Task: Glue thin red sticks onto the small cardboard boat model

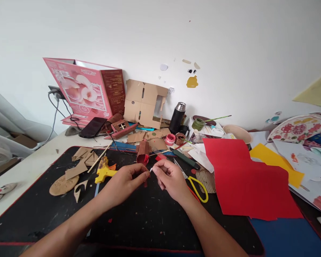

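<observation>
Over the black mat, my left hand (130, 180) and my right hand (171, 178) meet with fingertips pinched close together. A tiny white sliver (151, 170) sticks out between them at the right fingertips; its kind is too small to make out. A bit of red (146, 184) shows beneath my left fingers, mostly hidden. Just behind the hands stands a small reddish-brown model piece (143, 151). Beside my left wrist lies a yellow hot glue gun (103, 172). Scissors with yellow handles (200, 189) rest by my right wrist, partly covered.
Cardboard scraps (81, 162) and a round tan disc (64, 184) lie at left. Red sheets (251, 178) cover the right side. Toward the wall stand a pink box (82, 89), a black thermos (177, 119), paint jars (170, 139) and a green-handled cutter (186, 159).
</observation>
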Motion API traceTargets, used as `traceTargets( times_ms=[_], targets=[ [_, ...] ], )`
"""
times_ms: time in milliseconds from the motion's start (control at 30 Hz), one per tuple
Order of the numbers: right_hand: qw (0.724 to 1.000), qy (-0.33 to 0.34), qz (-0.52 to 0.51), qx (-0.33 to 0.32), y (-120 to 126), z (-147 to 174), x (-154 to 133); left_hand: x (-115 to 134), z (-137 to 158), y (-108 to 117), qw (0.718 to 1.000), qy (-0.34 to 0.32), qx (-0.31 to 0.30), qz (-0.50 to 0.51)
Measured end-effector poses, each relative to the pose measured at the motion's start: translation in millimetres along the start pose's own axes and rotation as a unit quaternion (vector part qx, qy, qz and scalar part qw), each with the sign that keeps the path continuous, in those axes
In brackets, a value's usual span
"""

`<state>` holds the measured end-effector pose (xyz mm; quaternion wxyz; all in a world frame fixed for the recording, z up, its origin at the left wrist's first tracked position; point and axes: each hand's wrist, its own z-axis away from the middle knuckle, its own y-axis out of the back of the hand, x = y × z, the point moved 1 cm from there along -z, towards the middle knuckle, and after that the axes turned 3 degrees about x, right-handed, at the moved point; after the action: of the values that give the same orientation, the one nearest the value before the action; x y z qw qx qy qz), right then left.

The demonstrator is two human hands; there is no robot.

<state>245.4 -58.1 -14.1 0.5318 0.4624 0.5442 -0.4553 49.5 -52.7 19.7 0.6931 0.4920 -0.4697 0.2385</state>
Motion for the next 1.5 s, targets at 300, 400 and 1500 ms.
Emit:
traceTargets(
  times_ms=[300, 400, 1500],
  targets=[
    [1.000, -0.020, 0.006, -0.017, 2.7, 6.6, 3.8, 0.4, -0.1, -7.3, 1.000, -0.016, 0.006, 0.015],
    [1.000, -0.017, 0.022, -0.010, 4.8, 8.7, 5.6, -0.7, -0.8, -11.9, 1.000, -0.007, -0.003, 0.024],
    [0.675, 0.245, 0.663, -0.211, -137.9, -48.2, -31.3, -45.2, 69.0, 137.1, 0.948, 0.082, 0.245, 0.185]
  ],
)
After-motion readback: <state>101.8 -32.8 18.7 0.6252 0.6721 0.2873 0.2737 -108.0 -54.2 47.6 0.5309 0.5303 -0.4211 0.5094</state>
